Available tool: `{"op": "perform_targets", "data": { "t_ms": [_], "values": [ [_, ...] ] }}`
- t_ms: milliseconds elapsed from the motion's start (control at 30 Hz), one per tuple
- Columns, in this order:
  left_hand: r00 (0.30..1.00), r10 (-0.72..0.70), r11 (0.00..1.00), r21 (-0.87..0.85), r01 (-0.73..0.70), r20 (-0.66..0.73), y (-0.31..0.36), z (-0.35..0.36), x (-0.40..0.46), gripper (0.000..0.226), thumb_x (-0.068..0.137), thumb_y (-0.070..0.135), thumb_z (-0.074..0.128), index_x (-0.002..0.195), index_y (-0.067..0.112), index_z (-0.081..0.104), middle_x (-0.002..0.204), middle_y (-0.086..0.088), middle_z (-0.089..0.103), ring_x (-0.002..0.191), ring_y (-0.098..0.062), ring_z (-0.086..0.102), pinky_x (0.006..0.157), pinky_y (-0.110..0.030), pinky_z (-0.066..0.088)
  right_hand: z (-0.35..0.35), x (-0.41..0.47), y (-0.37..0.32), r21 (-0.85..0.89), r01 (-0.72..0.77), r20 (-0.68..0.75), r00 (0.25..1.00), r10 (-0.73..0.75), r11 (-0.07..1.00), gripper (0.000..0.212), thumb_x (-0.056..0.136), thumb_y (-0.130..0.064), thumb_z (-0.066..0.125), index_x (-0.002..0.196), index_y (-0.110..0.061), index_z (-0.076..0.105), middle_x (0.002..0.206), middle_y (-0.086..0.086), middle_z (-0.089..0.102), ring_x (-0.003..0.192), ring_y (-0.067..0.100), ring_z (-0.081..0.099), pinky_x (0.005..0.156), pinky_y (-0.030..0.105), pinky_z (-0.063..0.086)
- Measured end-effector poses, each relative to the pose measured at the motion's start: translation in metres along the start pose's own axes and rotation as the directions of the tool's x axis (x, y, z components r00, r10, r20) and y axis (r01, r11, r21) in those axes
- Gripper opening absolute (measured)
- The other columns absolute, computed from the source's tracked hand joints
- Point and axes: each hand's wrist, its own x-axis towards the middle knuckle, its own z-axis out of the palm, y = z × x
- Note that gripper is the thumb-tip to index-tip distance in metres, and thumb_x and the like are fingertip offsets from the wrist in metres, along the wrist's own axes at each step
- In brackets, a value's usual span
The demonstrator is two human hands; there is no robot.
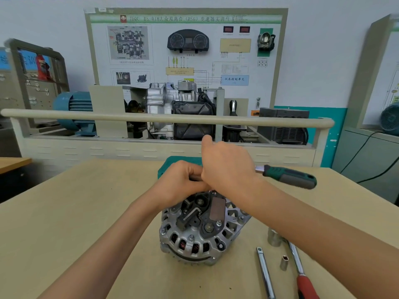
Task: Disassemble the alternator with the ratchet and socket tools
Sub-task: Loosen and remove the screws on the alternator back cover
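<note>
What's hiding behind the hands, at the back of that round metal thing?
A teal box peeks out behind the hands, and a green-grey ratchet handle sticks out to the right. The ratchet's head and the top of the alternator are covered, so that part cannot be seen.

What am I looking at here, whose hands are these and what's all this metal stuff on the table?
This is one picture from a camera worn on a person's head, looking forward and down at their own two bare hands. No robot is involved.

The round grey metal part on the tan table is a car alternator, which the person is taking apart. The left hand and right hand meet just above its far edge, both curled around a ratchet; its green and grey handle sticks out to the right. The tool's working end is hidden by the hands.

Spare tools lie at the lower right: a large socket, a small socket, a chrome extension bar and a red-handled tool.

Behind the table stands a training display with a cutaway gearbox.
</note>
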Motion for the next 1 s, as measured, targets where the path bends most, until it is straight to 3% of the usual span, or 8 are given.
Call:
{"op": "perform_targets", "data": {
  "t_ms": [167,400,500,600,767,833,900,1000],
  "values": [
    [1.000,0.003,1.000,-0.026,-0.002,0.030,-0.001,0.000,0.002,0.007,0.079,0.010,0.072,0.083,0.016,0.074,0.079,0.010,0.073,0.074,0.001,0.065,0.069,-0.009,0.045,-0.004,0.003,0.012,-0.071,0.292,-0.002,0.956,-0.293,0.954,0.038,0.085,-0.017,0.051,0.120,-0.011,0.039,0.054,-0.003,0.027,0.044,0.015,0.022,0.042,0.029,0.013],
    [0.997,0.021,0.999,-0.037,-0.018,0.077,-0.003,-0.004,0.000,0.018,0.082,0.010,0.069,0.087,0.027,0.068,0.087,0.021,0.071,0.087,0.006,0.063,0.075,-0.005,0.043,-0.013,0.010,0.027,-0.115,0.662,0.100,0.749,-0.655,0.740,0.050,0.090,-0.028,0.047,0.137,-0.018,0.033,0.073,-0.003,0.052,0.057,0.022,0.044,0.048,0.029,0.029],
    [0.998,0.014,0.998,-0.054,-0.011,0.057,-0.001,-0.002,0.000,0.022,0.080,0.006,0.070,0.078,0.028,0.069,0.076,0.021,0.071,0.076,0.009,0.064,0.068,-0.003,0.042,-0.012,0.011,0.024,-0.092,0.606,0.078,0.796,-0.601,0.790,0.050,0.091,-0.026,0.044,0.138,-0.019,0.031,0.065,-0.004,0.046,0.059,0.023,0.049,0.050,0.029,0.030],
    [1.000,0.004,0.999,-0.033,-0.003,0.025,0.002,-0.001,0.001,0.031,0.078,0.005,0.071,0.067,0.034,0.069,0.063,0.020,0.068,0.060,0.011,0.059,0.059,-0.002,0.039,-0.007,0.006,0.016,-0.035,0.345,0.011,0.939,-0.345,0.938,0.040,0.088,-0.019,0.044,0.128,-0.013,0.036,0.059,-0.002,0.037,0.049,0.020,0.035,0.044,0.029,0.019],
    [1.000,0.027,0.999,0.039,-0.028,0.016,0.003,-0.001,0.000,0.050,0.079,0.000,0.068,0.048,0.038,0.063,0.049,0.014,0.060,0.047,0.005,0.046,0.051,-0.008,0.036,0.004,0.001,-0.002,0.117,-0.140,0.081,0.988,0.131,0.983,0.048,0.087,-0.013,0.051,0.128,0.004,0.034,0.110,0.015,0.061,0.097,0.033,0.062,0.051,0.028,0.028],
    [1.000,0.021,1.000,0.023,-0.021,0.012,0.003,-0.001,0.000,0.048,0.080,0.000,0.068,0.052,0.039,0.065,0.054,0.014,0.064,0.050,0.007,0.050,0.053,-0.007,0.038,0.005,0.003,-0.002,0.098,-0.143,0.087,0.987,0.135,0.985,0.045,0.086,-0.012,0.053,0.125,0.003,0.037,0.111,0.015,0.061,0.098,0.032,0.061,0.056,0.030,0.031],
    [1.000,0.015,1.000,0.009,-0.016,0.024,0.003,-0.002,-0.001,0.046,0.080,0.003,0.069,0.054,0.041,0.066,0.056,0.015,0.065,0.051,0.008,0.052,0.054,-0.006,0.038,0.000,0.002,0.000,0.007,-0.037,0.043,0.998,0.036,0.999,0.041,0.083,-0.012,0.055,0.119,0.000,0.040,0.098,0.012,0.062,0.074,0.028,0.059,0.047,0.027,0.025],
    [0.999,0.019,1.000,-0.004,-0.019,0.035,0.002,-0.002,-0.001,0.031,0.080,0.008,0.071,0.068,0.037,0.069,0.065,0.018,0.069,0.061,0.009,0.059,0.061,-0.004,0.039,-0.005,0.003,0.009,-0.079,0.222,0.007,0.975,-0.222,0.972,0.042,0.083,-0.017,0.053,0.121,-0.007,0.039,0.063,0.002,0.043,0.046,0.018,0.028,0.042,0.029,0.014]
  ]
}}
